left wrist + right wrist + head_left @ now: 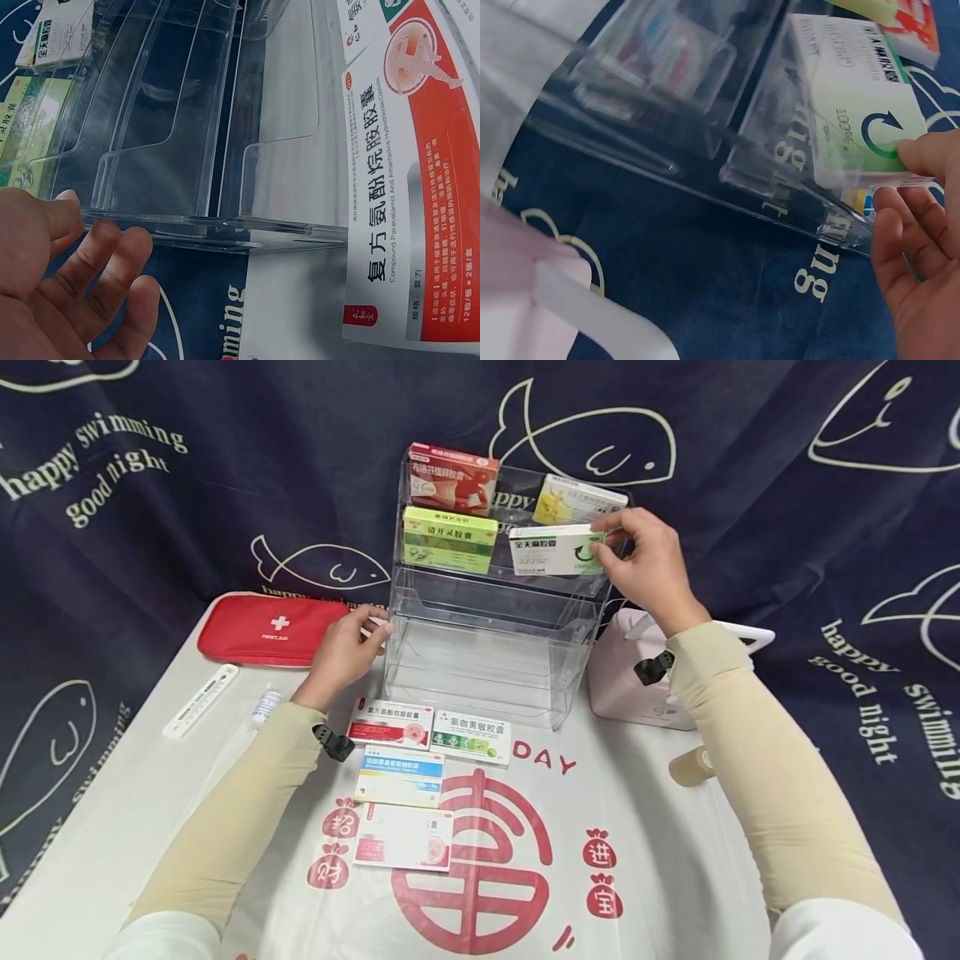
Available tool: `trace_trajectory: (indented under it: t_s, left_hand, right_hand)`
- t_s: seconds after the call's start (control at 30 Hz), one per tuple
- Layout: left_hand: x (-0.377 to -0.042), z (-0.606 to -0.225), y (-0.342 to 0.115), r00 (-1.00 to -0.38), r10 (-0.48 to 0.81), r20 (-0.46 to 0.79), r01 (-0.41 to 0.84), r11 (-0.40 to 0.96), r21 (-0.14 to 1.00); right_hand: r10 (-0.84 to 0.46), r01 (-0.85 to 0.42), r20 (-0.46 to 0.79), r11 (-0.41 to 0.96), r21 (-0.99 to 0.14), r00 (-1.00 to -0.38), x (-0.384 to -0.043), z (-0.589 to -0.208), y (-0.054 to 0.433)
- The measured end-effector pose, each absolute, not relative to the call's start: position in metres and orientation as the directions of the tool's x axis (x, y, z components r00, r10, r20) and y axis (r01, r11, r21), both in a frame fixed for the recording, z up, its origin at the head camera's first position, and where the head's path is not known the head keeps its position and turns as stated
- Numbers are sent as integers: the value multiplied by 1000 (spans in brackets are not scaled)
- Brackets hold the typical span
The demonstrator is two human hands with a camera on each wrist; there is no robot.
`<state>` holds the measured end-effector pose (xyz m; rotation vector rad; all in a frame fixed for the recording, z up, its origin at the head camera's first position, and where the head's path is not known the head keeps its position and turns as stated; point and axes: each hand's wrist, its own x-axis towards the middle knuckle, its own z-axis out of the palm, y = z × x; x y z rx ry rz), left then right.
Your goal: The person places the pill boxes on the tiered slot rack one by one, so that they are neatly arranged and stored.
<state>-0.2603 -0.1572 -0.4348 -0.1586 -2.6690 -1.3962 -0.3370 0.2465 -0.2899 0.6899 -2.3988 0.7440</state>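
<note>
My right hand (648,564) pinches the right end of a white-and-green medicine box (551,552) at the second tier of a clear acrylic display rack (480,647). In the right wrist view, the thumb presses the box's printed front while the other fingers curl behind its edge. My left hand (348,652) is at the rack's left side, its fingers loosely bent and fingertips right at the clear edge. A yellow-green box (448,542) stands left of the held one. Above are a red box (452,481) and a white-and-yellow box (577,502).
Before the rack lie a red-and-white box (392,724), a white-and-green box (471,737), a blue-and-white box (399,777) and another red-and-white box (403,837). A red first-aid pouch (273,631) and thermometer-like strip (201,702) lie left; a pink case (630,681) and beige cylinder (690,767) are right.
</note>
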Motion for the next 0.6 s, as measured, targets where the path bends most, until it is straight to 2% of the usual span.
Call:
trace_trajectory:
  t_s: [0.1,0.27,0.43,0.6]
  left_hand:
    - [-260,-436,-157,-987,39,159,153,565,811]
    - [-259,-436,-158,-986,36,162,153,571,807]
    - [-259,-435,-158,-986,37,164,155,581,799]
    - [-258,-436,-157,-987,37,155,148,576,804]
  right_hand:
    - [-353,-620,619,731,-287,-702,-335,-292,247]
    - [-366,-601,607,762,-240,-705,-333,-293,246]
    - [-369,-569,561,789,-232,-741,-331,-291,243]
    - [-383,-510,451,837,-201,-806,-327,-290,241]
